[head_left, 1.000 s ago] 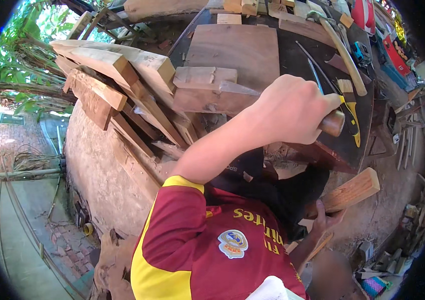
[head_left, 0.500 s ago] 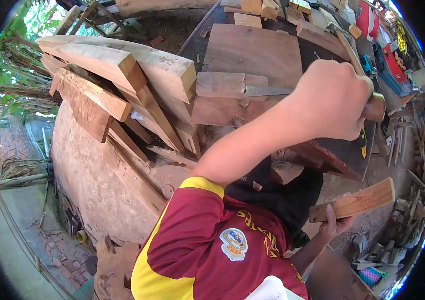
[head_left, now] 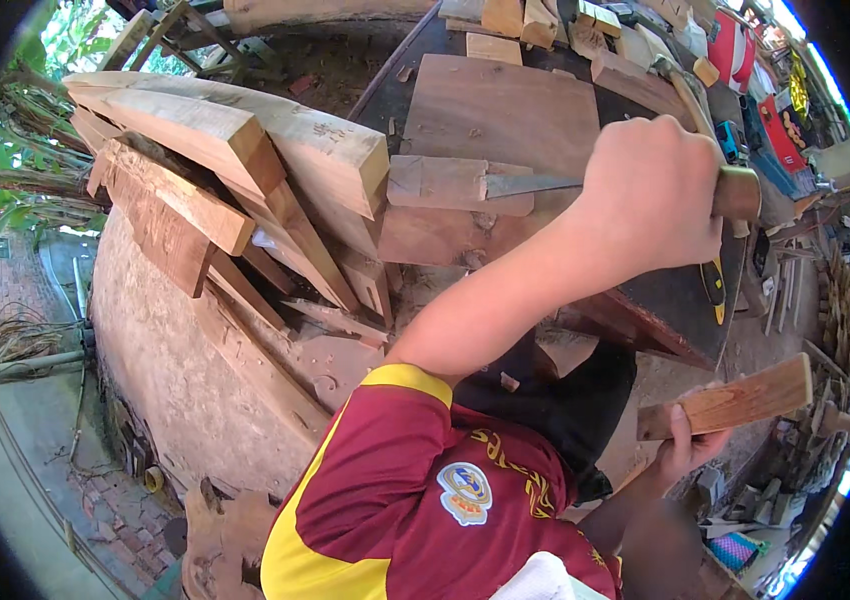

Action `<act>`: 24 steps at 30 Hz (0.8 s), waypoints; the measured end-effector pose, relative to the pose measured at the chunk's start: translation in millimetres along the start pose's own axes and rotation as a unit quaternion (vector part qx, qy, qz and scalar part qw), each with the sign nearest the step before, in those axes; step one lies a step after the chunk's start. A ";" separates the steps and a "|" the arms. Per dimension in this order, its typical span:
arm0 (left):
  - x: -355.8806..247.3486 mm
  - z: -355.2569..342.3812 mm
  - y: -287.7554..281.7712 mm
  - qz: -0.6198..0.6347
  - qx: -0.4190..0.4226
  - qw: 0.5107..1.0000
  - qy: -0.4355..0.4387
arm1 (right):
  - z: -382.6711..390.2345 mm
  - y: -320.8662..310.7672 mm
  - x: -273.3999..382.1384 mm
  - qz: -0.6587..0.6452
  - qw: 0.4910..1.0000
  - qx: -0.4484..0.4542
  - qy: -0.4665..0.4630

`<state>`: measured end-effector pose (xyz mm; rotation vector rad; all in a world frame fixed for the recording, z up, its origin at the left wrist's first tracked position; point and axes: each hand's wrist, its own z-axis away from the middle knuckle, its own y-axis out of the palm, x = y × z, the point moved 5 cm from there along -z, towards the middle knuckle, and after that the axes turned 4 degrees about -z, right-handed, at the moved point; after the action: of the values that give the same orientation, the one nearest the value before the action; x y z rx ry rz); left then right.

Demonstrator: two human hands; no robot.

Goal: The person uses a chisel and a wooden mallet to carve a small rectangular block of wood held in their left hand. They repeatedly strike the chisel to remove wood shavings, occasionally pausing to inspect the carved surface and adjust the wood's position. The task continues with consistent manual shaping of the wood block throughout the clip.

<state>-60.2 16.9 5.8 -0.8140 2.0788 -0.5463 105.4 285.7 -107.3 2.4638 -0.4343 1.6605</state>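
My left hand (head_left: 650,195) is closed around the wooden handle of a chisel (head_left: 737,193). Its steel blade (head_left: 530,184) points left and its tip meets the end of a small pale wood block (head_left: 440,185). The block lies on a reddish board (head_left: 425,240), in front of a large flat board (head_left: 505,105) on the dark workbench (head_left: 675,300). Lower right, my right hand (head_left: 690,450) grips one end of a short rectangular wooden bat (head_left: 735,398), held in the air away from the chisel. My maroon and yellow shirt fills the lower middle.
A heap of rough-sawn planks (head_left: 215,150) leans at the left over a big rounded stump (head_left: 165,340). Wood offcuts (head_left: 525,20) and tools lie along the bench's far edge. Scrap wood litters the ground at the right (head_left: 835,320). Greenery and paving lie far left.
My left hand and the chisel have come nearer and higher in view, and the blade tip now sits at the small block. The right hand with the bat has stayed low right.
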 end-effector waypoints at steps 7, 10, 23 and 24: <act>-3.1 3.6 3.3 0.006 -0.019 0.998 -0.064 | -39.1 5.4 19.1 -0.038 0.998 -0.018 -0.041; -3.4 -1.8 6.4 0.010 -0.017 0.998 -0.057 | -38.0 13.8 31.7 -0.044 0.997 -0.015 -0.066; 4.2 5.7 -5.3 0.019 -0.041 0.997 -0.059 | -69.3 -39.3 34.4 0.047 0.966 -0.227 -0.119; 3.9 6.5 -7.1 0.027 -0.040 0.997 -0.055 | -80.8 -38.6 45.3 -0.030 0.963 -0.244 -0.108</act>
<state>-54.1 8.6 4.4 -0.8138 2.0253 -0.3835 61.9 337.2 -32.9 2.2543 -0.6935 1.0947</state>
